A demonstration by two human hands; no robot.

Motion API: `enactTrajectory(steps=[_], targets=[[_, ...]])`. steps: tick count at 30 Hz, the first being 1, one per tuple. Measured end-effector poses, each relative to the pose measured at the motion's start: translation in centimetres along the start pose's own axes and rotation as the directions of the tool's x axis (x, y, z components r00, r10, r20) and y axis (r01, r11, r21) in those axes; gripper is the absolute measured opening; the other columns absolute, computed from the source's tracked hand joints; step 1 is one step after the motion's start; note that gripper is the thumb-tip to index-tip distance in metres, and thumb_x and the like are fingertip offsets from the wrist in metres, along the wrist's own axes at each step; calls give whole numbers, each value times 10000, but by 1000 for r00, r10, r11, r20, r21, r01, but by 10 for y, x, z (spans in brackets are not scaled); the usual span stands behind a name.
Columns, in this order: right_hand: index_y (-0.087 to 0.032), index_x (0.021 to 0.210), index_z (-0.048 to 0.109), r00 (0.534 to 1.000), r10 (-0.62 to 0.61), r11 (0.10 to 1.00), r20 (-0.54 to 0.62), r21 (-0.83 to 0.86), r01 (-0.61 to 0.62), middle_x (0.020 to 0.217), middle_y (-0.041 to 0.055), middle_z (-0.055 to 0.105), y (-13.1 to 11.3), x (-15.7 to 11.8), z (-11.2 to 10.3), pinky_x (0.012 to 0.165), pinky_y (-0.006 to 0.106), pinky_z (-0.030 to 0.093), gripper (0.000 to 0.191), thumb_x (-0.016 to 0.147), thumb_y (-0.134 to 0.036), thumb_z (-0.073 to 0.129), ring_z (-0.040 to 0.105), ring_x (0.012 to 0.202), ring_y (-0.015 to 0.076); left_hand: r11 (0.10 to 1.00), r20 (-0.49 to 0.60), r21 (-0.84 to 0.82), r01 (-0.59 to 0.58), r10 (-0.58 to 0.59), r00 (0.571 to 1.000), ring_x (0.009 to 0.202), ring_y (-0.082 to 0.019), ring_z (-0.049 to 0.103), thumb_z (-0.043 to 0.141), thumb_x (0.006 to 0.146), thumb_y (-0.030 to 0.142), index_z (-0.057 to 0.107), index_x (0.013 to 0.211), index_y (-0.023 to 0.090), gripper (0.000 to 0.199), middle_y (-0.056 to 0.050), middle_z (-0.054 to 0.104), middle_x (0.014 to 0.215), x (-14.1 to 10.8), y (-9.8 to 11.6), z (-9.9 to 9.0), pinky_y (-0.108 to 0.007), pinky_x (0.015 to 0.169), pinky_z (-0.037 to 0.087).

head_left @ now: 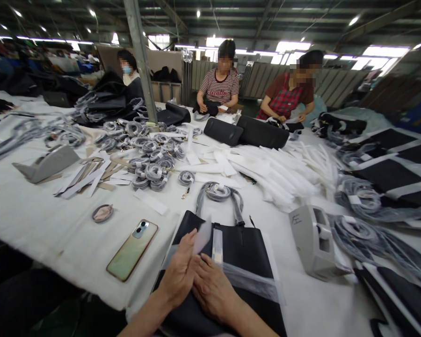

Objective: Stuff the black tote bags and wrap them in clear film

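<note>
A black handbag (245,245) lies flat in front of me, its wrapped handles (199,201) stretching away across the table. A pale translucent band (250,276) crosses its front, and a whitish strip (217,245) runs down from its top edge. My left hand (178,269), turned on edge above the bag, has its fingers closed on a thin translucent sheet (202,238). Beside it, touching it, my right hand (212,285) rests palm down on the bag with its fingers laid out flat. A coiled wrapped strap (218,191) sits between the handles.
A phone (133,250) and small round dish (102,213) are to the left. Tape dispensers (312,241) stand on both sides. Coiled straps (156,159), paper strips (87,175) and white foam sheets (284,171) cover the table beyond. Several people work across it; more bags (389,173) lie right.
</note>
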State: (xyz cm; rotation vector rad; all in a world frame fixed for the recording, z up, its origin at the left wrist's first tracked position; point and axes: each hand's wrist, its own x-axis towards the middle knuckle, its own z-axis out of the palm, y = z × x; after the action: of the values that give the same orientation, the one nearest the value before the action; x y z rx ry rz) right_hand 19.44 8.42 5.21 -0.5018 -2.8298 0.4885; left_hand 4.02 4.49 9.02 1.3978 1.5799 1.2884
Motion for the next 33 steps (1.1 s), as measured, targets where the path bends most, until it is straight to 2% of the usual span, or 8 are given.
enactTrajectory(steps=[3, 6, 13, 17, 19, 23, 28, 33], targets=[[-127, 1303, 508, 998, 20, 999, 56, -33, -19, 1195, 142, 642, 2, -4, 18, 988, 474, 429, 417, 901, -206, 433, 563, 1120, 289, 870, 277, 337, -360, 274, 921, 1369, -238, 346, 398, 958, 274, 426, 1381, 322, 426, -46, 459, 1441, -2, -8, 20, -527, 1140, 239], [-116, 1260, 546, 987, 53, 998, 151, -51, -46, 1155, 152, 661, 1, -9, 28, 897, 481, 480, 411, 866, -177, 446, 577, 1086, 320, 705, 398, 494, -508, 337, 853, 1380, -255, 314, 423, 952, 267, 365, 1398, 379, 464, -13, 417, 1472, -3, -18, 32, -557, 1104, 281], [-105, 1192, 605, 988, 58, 992, 146, 106, -74, 1138, 172, 664, 2, -10, 9, 932, 492, 454, 412, 841, -200, 412, 575, 1081, 311, 673, 408, 551, -494, 299, 862, 1416, -270, 218, 357, 972, 304, 268, 1432, 391, 476, -8, 241, 1557, -7, -37, 37, -575, 1082, 296], [-116, 1161, 621, 983, 176, 896, -53, 421, -138, 1110, 149, 672, 6, -12, 5, 989, 451, 434, 435, 834, -203, 348, 576, 1095, 276, 714, 367, 518, -472, 313, 876, 1439, -274, 136, 299, 981, 283, 239, 1438, 402, 477, -5, 108, 1589, -10, -42, 37, -601, 1098, 251], [-145, 1151, 626, 921, 340, 817, -190, 545, -188, 1112, 130, 667, 8, -13, 6, 1027, 453, 404, 431, 828, -209, 348, 562, 1118, 266, 715, 355, 515, -472, 323, 877, 1444, -285, 109, 312, 977, 275, 229, 1437, 416, 488, -2, 53, 1595, -12, -43, 38, -614, 1099, 239], [-192, 1085, 639, 716, 585, 670, -382, 725, -160, 1108, 102, 659, 11, -15, -6, 987, 408, 444, 351, 826, -248, 408, 579, 1084, 241, 663, 360, 569, -487, 332, 872, 1440, -316, 103, 390, 958, 265, 239, 1427, 438, 522, -8, 20, 1596, -13, -44, 41, -637, 1083, 250], [-195, 1085, 586, 426, 841, 483, -334, 818, -312, 962, 68, 683, 11, -36, -48, 679, 297, 520, 327, 912, -375, 375, 652, 734, 179, 512, 421, 656, -554, 361, 832, 1420, -380, 119, 490, 917, 267, 288, 1411, 438, 560, -21, 114, 1587, -14, -41, 43, -670, 1035, 295], [-193, 1048, 594, 394, 849, 528, -353, 521, -671, 894, 73, 679, -2, -65, -69, 688, 326, 482, 383, 885, -507, 449, 637, 727, 211, 407, 456, 701, -585, 375, 807, 1388, -420, 194, 563, 874, 231, 239, 1406, 498, 678, -19, 139, 1583, -14, -38, 44, -686, 998, 319]])
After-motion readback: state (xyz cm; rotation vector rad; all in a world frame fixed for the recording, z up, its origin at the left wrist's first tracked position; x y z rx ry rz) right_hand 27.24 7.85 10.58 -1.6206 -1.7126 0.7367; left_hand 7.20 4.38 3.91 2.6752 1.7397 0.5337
